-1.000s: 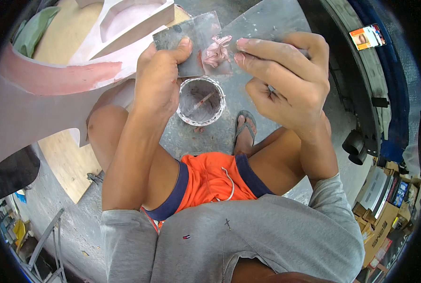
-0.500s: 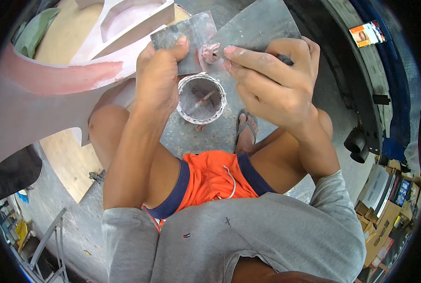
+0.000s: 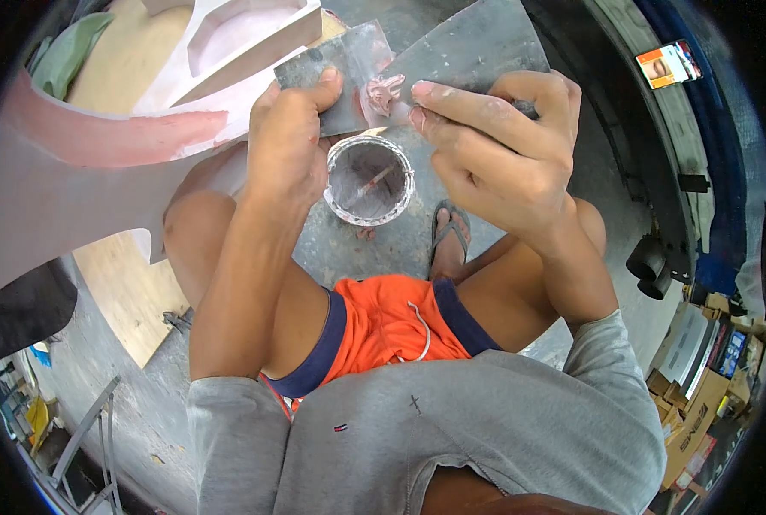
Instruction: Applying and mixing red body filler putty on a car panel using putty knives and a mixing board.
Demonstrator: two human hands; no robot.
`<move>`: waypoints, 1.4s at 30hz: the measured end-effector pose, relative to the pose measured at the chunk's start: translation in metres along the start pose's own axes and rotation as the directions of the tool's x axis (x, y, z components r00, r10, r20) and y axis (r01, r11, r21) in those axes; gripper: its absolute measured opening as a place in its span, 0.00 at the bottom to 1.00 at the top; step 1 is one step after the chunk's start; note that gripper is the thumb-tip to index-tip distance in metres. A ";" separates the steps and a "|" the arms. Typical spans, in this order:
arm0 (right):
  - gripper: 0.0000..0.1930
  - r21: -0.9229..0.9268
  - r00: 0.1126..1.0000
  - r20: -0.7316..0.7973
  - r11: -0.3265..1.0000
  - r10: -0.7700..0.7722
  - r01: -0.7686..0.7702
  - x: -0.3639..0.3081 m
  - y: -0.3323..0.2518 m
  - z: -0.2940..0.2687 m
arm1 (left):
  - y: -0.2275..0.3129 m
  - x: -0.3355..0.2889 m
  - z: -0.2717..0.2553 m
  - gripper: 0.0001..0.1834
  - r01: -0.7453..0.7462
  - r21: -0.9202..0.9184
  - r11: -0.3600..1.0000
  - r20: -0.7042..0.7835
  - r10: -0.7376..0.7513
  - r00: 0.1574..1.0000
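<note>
My left hand [image 3: 287, 142] is closed on a small grey putty spreader [image 3: 364, 53], its thumb lying on the flat face. A larger grey sheet-like spreader [image 3: 473, 50] is gripped between the fingers of my right hand [image 3: 511, 150]. A lump of pink putty [image 3: 384, 91] sits on the small spreader, right where the larger one's corner meets it. White residue marks my right fingertips. Below the hands, a putty-crusted round tub [image 3: 371, 222] stands on the floor with a thin stick [image 3: 376, 180] inside.
At left is a large curved pale panel [image 3: 74, 206] with a pink patch [image 3: 134, 137]. A wooden board [image 3: 130, 296] lies below it. A dark curved part [image 3: 610, 94] stands at right, with a phone-like screen [image 3: 668, 64] beyond. Boxes [image 3: 696, 421] are stacked lower right.
The pink lump looks a little larger and more folded on the small spreader. Both hands keep nearly the same place and hold; the view has shifted slightly.
</note>
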State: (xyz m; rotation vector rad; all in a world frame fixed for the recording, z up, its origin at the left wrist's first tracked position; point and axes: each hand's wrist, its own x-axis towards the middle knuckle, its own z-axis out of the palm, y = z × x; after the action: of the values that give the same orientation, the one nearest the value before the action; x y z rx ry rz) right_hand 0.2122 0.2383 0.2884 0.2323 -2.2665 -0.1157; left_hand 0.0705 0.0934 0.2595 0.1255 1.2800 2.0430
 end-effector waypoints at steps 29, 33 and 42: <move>0.26 0.762 0.891 0.157 0.521 0.426 -0.384 0.003 0.021 0.005 | -0.003 0.011 -0.005 0.17 -0.017 -0.305 0.952 0.062 0.038 0.997; 0.27 0.885 0.837 0.241 0.244 0.491 -0.398 0.003 0.012 0.013 | -0.001 0.007 -0.002 0.19 -0.001 -0.350 0.937 0.085 0.033 0.996; 0.26 0.806 0.875 0.217 0.426 0.434 -0.411 -0.013 0.013 0.054 | -0.003 0.007 -0.011 0.22 -0.059 -0.354 0.933 0.144 0.117 0.983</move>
State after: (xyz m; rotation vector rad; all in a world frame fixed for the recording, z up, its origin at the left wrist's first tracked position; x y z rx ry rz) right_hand 0.1774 0.2543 0.2461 0.1320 -2.0978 1.2930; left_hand 0.0617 0.0901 0.2493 0.1837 0.8102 2.2524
